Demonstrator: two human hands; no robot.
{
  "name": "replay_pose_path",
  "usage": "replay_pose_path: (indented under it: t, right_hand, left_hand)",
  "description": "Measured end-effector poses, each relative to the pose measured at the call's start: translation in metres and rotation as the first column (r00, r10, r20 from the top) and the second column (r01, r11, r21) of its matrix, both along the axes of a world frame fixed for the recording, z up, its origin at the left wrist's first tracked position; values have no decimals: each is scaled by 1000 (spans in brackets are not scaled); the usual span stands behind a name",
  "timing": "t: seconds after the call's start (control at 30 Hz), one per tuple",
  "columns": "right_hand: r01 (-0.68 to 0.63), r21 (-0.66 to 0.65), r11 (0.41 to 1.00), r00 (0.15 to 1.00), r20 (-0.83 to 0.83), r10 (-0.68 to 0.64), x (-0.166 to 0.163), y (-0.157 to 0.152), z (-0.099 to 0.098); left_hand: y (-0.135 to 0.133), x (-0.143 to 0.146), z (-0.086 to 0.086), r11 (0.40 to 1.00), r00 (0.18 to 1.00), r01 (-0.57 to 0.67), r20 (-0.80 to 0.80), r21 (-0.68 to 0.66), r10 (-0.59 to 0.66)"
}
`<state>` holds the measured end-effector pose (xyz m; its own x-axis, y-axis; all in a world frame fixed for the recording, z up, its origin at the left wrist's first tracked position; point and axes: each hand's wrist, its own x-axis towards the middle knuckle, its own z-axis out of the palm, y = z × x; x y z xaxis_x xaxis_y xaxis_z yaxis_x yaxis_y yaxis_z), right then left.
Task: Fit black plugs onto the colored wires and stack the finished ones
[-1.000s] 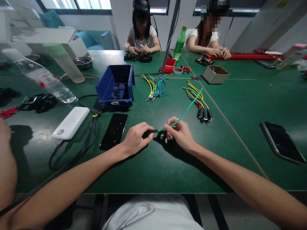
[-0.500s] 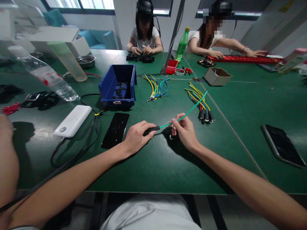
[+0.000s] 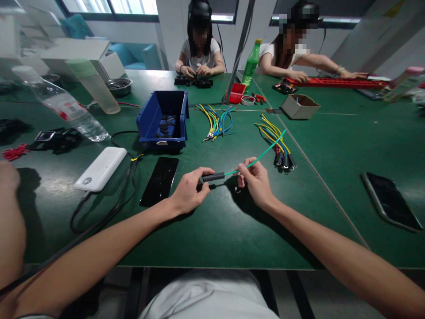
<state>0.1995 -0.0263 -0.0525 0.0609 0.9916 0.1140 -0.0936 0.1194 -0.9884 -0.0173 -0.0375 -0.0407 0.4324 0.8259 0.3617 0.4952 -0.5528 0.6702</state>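
A green wire [image 3: 265, 153] with a black tubular sleeve [image 3: 214, 177] on its left end is held above the table. My right hand [image 3: 254, 179] pinches the wire between thumb and fingers, just right of the sleeve. At the sleeve's left end is my left hand [image 3: 191, 190], its thumb parted from its fingers; the fingertips lie close to the sleeve, and I cannot tell if they touch it. Beyond my right hand lies a bundle of yellow and green wires [image 3: 275, 133] with black-sleeved ring terminals. Farther back rests another bundle of yellow and blue wires [image 3: 217, 122].
A blue bin [image 3: 162, 142] holds small black pieces. Left of my hands lie a black phone [image 3: 160, 181] and a white power bank [image 3: 100, 168] with a cable. Another phone [image 3: 392, 201] lies at right. A small carton [image 3: 300, 108] stands farther back. Two people work across the table.
My left thumb and fingers have parted from the black sleeve, which now shows along more of its length. My right hand keeps its pinch on the green wire, almost unmoved.
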Motion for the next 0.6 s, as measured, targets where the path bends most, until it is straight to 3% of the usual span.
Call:
replay_pose_path:
  t: [0.6]
  right_hand:
    - [12,33,999,1000,-18,-11,1,1,-2]
  left_hand:
    - [2,1,3,998,995,59,86,13,-60]
